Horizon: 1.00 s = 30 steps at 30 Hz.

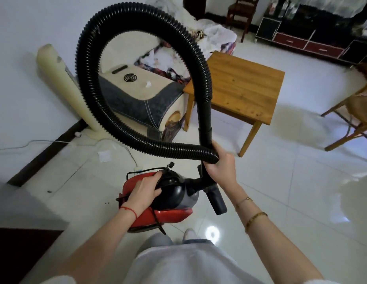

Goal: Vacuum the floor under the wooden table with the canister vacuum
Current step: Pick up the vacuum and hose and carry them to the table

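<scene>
Canister vacuum (158,201), red and black, is carried just above the pale tiled floor (281,191) in front of the person's legs. Left hand (144,191) has its fingers curled over the black top of the body, apparently on the carry handle. Right hand (220,160) is clamped around the rigid tube where the ribbed hose (90,48) crosses it; the hose rises in a wide loop and comes back to that hand. Below the grip, the nozzle (216,199) hangs down and toward the wearer, well short of the floor. Body's long axis runs roughly away from the camera. Wooden table (240,85) stands ahead, near a sofa (141,95). Judged as the carrying-in stage: next, the body must go down and the nozzle be swung forward, low, under the table.
</scene>
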Motion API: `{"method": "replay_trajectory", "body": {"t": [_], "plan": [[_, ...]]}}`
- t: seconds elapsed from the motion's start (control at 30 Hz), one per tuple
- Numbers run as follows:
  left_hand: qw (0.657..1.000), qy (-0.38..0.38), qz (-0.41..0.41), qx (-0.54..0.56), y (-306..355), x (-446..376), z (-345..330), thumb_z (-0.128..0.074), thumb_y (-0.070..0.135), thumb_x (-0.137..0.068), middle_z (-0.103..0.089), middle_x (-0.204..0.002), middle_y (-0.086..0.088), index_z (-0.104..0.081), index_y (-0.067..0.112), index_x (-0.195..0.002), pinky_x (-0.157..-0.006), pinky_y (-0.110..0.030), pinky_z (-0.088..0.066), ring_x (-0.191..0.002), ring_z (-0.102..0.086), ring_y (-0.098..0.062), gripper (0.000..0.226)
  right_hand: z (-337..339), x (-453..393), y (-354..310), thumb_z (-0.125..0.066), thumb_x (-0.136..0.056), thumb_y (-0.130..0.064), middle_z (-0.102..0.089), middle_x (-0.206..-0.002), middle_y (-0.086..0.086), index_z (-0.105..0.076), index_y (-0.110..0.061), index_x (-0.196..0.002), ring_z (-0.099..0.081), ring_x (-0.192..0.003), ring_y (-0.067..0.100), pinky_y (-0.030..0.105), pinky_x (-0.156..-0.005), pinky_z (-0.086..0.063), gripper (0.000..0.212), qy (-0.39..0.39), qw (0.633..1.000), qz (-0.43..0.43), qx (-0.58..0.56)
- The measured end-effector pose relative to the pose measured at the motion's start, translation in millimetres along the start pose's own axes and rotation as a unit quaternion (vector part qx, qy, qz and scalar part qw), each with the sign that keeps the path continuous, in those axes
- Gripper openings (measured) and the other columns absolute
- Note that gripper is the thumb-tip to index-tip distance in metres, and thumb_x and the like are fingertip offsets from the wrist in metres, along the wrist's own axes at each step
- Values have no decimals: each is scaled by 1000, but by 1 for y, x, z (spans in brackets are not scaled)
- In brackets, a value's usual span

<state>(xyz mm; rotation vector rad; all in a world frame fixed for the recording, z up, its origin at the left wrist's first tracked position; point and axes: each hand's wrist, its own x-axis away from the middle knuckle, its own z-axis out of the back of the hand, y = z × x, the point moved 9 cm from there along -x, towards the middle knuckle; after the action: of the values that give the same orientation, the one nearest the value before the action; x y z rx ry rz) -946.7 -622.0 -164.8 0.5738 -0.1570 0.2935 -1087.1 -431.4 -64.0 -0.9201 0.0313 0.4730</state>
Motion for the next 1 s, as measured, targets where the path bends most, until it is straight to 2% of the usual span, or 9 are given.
{"method": "replay_trajectory", "body": {"t": [0.23, 0.47, 0.67, 0.83, 0.93, 1.0], "plan": [[998, 12, 57, -11, -9, -98, 8, -61, 13, -85, -67, -96, -5, -46, 23, -122, -80, -43, -51, -93, -64, -29, 41, -33, -113, 33, -61, -76, -14, -68, -77, -9, -57, -29, -119, -65, -71, 11, 34, -64, -54, 45, -36, 999, 13, -6], [996, 7, 88, -13, -31, -191, 15, -61, 14, -88, -68, -96, -7, -43, 21, -125, -79, -42, -53, -93, -66, -29, 41, -83, -209, 64, -60, -74, -15, -67, -74, -7, -56, -31, -118, -65, -68, 17, 35, -61, -53, 47, -48, 999, 14, 8], [994, -8, 105, -12, -57, -265, 17, -60, 16, -90, -67, -103, -8, -41, 19, -129, -82, -39, -53, -97, -65, -28, 44, -128, -280, 97, -61, -74, -16, -69, -80, -7, -56, -28, -125, -65, -73, 14, 30, -66, -55, 52, -80, 997, 5, -1], [993, -10, 116, -9, -88, -323, -5, -61, 18, -90, -67, -105, -6, -39, 20, -130, -81, -40, -54, -96, -65, -25, 46, -177, -330, 143, -61, -75, -15, -68, -80, -8, -55, -28, -126, -65, -73, 11, 28, -68, -55, 53, -114, 993, -2, -1], [993, -2, 120, -20, -109, -358, -32, -61, 18, -90, -66, -106, -5, -40, 18, -132, -81, -38, -54, -97, -64, -23, 47, -209, -353, 180, -59, -74, -20, -68, -79, -9, -55, -29, -126, -65, -74, 12, 25, -67, -52, 52, -127, 992, 4, 8], [992, 1, 125, -31, -127, -381, -56, -61, 18, -91, -65, -107, -4, -39, 17, -133, -81, -36, -54, -97, -64, -22, 47, -236, -365, 208, -58, -74, -22, -68, -80, -9, -55, -30, -125, -65, -74, 12, 27, -68, -54, 52, -132, 991, 13, 10]]}}
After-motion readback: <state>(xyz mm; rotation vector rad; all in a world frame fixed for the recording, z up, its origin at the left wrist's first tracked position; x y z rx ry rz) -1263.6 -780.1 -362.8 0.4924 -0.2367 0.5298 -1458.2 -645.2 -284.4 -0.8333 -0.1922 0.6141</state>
